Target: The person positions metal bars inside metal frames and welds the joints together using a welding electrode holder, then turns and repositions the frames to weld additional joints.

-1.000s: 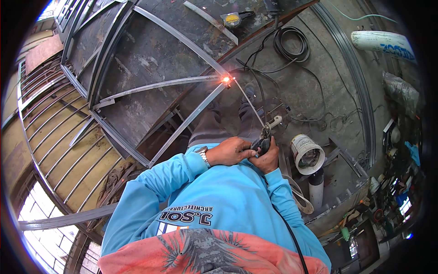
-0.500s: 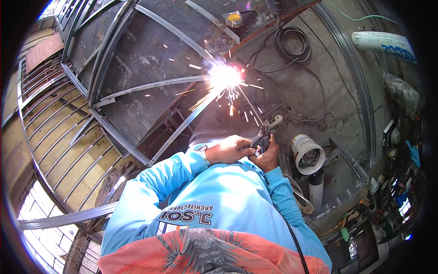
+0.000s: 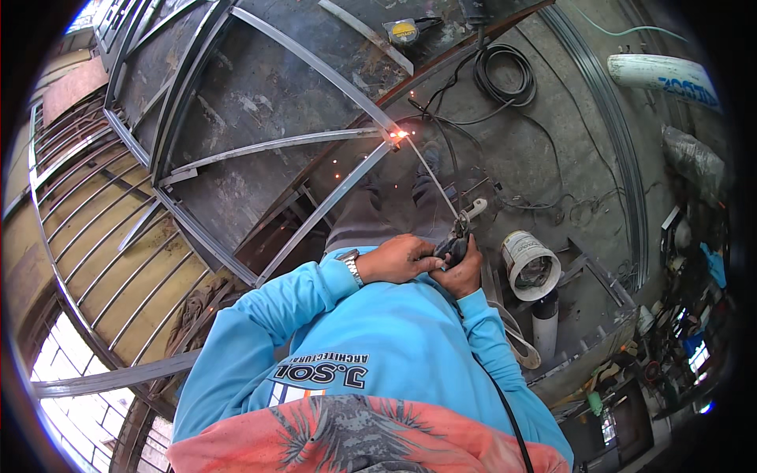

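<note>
My right hand [image 3: 464, 273] is wrapped round a dark welding electrode holder [image 3: 453, 239] in front of my waist. My left hand [image 3: 397, 258] closes on the near side of the same holder, its fingertips meeting my right hand. From the jaws a thin welding rod [image 3: 430, 175] slants away to the corner of a metal frame. There the joint [image 3: 400, 135] glows orange, with a few sparks around it. Two square steel tubes meet at that corner: one tube [image 3: 315, 71] from the far left, another tube [image 3: 323, 206] from the near left.
A dark metal-topped table [image 3: 260, 94] lies under the frame, with a tape measure [image 3: 404, 31] on it. Coiled black cable [image 3: 505, 75] lies on the floor beyond. At my right stand a white bucket [image 3: 532, 264] and a white pipe [image 3: 545, 327]. Curved railings [image 3: 118, 260] are at left.
The bright white arc and its spray of sparks have died down to a small orange glow. Both hands stay on the holder in nearly the same place.
</note>
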The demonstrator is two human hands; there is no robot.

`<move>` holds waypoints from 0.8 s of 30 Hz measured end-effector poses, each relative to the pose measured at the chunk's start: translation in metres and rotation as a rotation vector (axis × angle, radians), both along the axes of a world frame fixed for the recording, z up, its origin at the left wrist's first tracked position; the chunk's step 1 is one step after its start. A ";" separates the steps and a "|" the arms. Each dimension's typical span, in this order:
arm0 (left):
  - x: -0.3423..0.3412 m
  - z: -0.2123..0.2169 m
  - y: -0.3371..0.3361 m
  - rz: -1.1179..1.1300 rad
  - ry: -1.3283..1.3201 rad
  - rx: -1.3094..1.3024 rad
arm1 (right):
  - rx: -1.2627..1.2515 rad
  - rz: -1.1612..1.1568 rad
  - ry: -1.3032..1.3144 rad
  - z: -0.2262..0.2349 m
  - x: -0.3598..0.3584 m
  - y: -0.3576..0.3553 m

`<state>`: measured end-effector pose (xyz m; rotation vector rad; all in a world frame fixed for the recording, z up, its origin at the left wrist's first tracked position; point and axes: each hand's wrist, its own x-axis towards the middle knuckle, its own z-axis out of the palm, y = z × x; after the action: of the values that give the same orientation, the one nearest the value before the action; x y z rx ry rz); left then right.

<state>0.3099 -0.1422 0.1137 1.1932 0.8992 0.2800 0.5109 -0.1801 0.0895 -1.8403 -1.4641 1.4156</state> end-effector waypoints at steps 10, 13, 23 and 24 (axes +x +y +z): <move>0.001 -0.007 -0.004 0.008 -0.003 -0.030 | -0.023 0.043 -0.070 0.002 -0.002 0.003; -0.001 -0.004 -0.001 0.007 0.010 -0.021 | -0.014 0.046 -0.079 0.002 -0.005 0.005; 0.000 -0.003 -0.002 -0.032 -0.006 0.162 | 0.182 -0.013 0.054 -0.008 0.001 -0.010; 0.000 -0.004 -0.001 -0.036 0.000 0.177 | 0.128 -0.020 0.062 -0.008 0.001 -0.009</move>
<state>0.3094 -0.1437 0.1100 1.3716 0.8657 0.3357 0.5115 -0.1886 0.0819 -1.7140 -1.4665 1.3254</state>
